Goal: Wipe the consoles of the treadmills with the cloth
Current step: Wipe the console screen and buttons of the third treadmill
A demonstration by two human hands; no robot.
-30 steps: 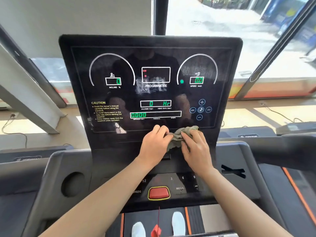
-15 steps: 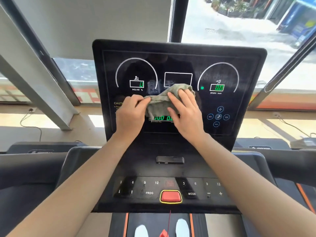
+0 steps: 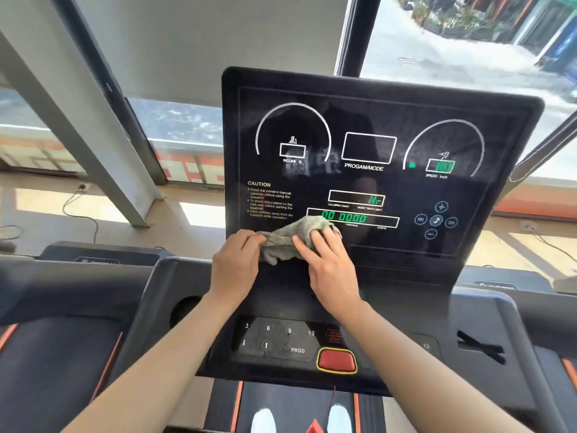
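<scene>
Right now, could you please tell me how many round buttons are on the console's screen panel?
5, in a cross at the lower right of the console: plus button top, minus button bottom, back button left, music button centre, forward button right. None looks hidden.

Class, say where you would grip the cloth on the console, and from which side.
Probably pinch its bunched left end, coming from below: the cloth lies crumpled against the upright console, and loose folds stand out there, where the left hand pinches it.
</scene>
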